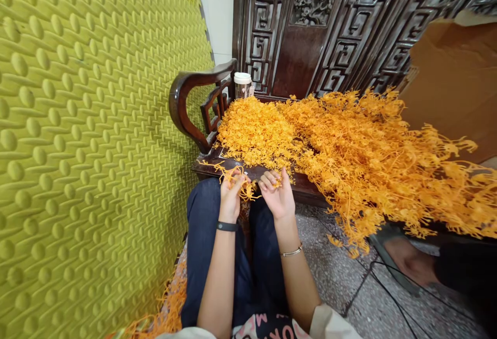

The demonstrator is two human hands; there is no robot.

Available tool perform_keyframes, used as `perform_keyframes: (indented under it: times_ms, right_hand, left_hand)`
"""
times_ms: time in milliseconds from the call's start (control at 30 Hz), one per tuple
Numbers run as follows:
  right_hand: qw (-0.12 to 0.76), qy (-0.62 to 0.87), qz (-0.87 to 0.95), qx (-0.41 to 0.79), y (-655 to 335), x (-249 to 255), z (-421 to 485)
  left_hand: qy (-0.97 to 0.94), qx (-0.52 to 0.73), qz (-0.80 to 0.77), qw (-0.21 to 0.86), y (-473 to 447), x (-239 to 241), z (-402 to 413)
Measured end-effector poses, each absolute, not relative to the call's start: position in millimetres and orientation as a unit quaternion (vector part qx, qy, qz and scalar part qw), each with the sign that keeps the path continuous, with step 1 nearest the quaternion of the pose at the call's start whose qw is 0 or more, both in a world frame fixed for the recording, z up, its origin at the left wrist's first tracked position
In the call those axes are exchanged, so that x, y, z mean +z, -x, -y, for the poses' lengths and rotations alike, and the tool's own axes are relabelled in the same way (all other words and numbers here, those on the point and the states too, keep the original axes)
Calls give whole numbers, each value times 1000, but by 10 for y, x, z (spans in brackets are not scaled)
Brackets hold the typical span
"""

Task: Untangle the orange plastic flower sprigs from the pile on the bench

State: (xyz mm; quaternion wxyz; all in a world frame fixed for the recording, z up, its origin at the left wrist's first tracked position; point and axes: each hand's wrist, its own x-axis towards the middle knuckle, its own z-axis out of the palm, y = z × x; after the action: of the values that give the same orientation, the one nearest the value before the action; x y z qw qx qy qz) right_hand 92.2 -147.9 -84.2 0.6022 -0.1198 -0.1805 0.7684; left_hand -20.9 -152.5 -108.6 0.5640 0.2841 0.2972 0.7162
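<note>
Beside yellow-green padding, orange sprigs heap a dark counter above speckled floor; the left hand pinches some, the right hand half-curls, hold unclear.

Soft, even indoor light leaves pale glints on the glossy armrest; the lower right corner is dark. Wide-angle distortion stretches the yellow-green mat, and the orange strands blur toward the right edge.

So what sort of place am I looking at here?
Probably a home sitting room or similar indoor sitting area, though I can't be sure. The carved wooden bench with its armrest, the lidded cup standing on it and the slippered foot nearby suggest so.
</note>
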Motion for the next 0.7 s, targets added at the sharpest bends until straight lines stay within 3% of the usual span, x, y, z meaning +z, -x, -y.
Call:
perform_keyframes:
  times_ms: [200, 700]
  right_hand:
    - [584, 174, 271, 745, -1006, -858, 1453]
    - [600, 412, 448, 520, -846, -937, 1514]
  left_hand:
    - [-283, 733, -322, 528, 292, -1119, 1497]
    - [-322, 730, -324, 508, 279, -1131, 1515]
